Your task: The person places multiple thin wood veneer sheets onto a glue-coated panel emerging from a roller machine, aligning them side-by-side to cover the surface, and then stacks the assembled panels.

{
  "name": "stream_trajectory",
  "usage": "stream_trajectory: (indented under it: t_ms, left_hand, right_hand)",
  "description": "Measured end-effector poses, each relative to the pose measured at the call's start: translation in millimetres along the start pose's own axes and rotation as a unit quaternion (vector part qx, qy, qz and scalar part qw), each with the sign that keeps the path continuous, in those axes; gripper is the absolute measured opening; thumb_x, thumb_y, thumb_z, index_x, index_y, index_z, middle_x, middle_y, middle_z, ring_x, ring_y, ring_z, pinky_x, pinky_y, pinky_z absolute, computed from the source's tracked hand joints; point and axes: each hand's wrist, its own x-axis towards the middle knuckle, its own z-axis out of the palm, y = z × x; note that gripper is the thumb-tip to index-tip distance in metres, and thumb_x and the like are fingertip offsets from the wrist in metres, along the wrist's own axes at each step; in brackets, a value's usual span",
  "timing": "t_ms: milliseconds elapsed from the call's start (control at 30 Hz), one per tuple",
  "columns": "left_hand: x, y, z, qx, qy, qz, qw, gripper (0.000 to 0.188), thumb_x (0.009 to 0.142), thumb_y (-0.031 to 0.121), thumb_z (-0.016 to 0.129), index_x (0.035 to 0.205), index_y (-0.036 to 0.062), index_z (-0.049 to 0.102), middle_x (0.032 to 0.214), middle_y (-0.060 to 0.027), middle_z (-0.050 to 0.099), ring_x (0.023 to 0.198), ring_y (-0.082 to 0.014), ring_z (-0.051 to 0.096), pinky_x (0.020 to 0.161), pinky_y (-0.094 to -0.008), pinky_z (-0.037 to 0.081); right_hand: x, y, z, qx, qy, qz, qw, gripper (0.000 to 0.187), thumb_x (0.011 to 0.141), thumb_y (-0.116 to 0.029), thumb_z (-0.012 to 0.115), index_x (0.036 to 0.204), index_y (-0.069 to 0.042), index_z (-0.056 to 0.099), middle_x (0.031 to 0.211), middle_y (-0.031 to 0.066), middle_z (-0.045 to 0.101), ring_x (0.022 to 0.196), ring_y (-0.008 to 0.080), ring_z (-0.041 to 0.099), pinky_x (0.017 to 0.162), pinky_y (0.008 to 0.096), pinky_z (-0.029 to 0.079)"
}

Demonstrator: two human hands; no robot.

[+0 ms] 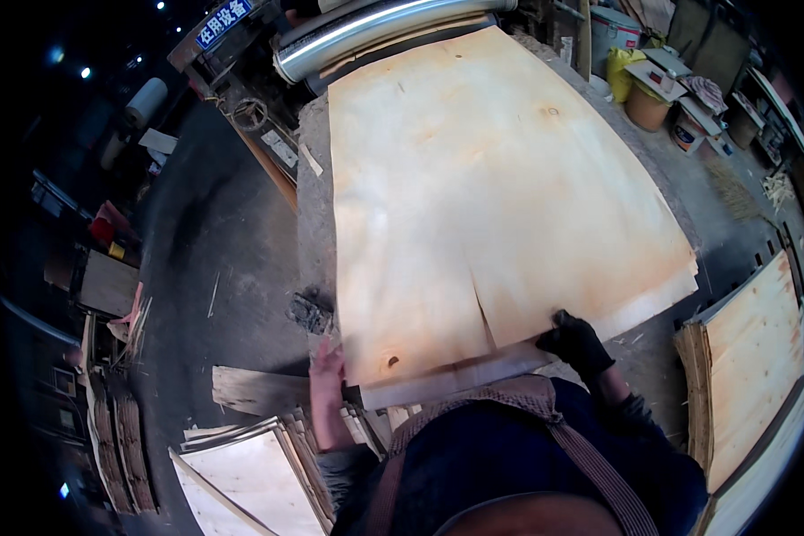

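Note:
A large pale wood veneer sheet (473, 196) lies in front of me, with a split running in from its near edge. Under it, the edge of a second veneer sheet (456, 380) sticks out towards my body. My left hand (327, 375) is bare and upright beside the near left corner, fingers stretched and slightly apart, not wrapped round the sheet. My right hand (579, 344), in a black glove, grips the near edge right of the split; its fingertips rest on top and the thumb is hidden. A crumpled dark glove or rag (311, 310) lies left of the sheet.
A shiny metal roller (375, 40) spans the far end, with a handwheel (248, 113) to its left. Veneer stacks stand at lower left (250, 482) and right (750, 357). Buckets (648, 105) and a yellow bag (623, 71) sit at far right.

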Motion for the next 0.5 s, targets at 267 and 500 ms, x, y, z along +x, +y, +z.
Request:
stream_trajectory:
  t_ms: [267, 500]
  left_hand:
    - [-12, -82, 52, 0.434, 0.072, 0.096, 0.893, 0.066, 0.077, 0.025, 0.06, 0.13, -0.0016, 0.03, 0.13, -0.0296, 0.032, 0.121, -0.0403, 0.032, 0.099, -0.04, 0.03]
    - [-12, -92, 44, 0.411, 0.058, 0.139, 0.899, 0.075, 0.072, 0.019, 0.065, 0.133, 0.0031, 0.026, 0.132, -0.0309, 0.025, 0.122, -0.042, 0.028, 0.099, -0.0403, 0.03]
  right_hand:
    - [170, -31, 26, 0.108, -0.062, -0.041, 0.991, 0.015, 0.086, -0.02, 0.053, 0.077, -0.007, 0.053, 0.068, 0.0053, 0.056, 0.068, 0.0186, 0.057, 0.07, 0.0344, 0.05]
    - [249, -28, 61, 0.18, -0.102, -0.02, 0.978, 0.015, 0.084, -0.017, 0.055, 0.096, -0.009, 0.052, 0.109, 0.0105, 0.055, 0.106, 0.0251, 0.051, 0.09, 0.0405, 0.041]
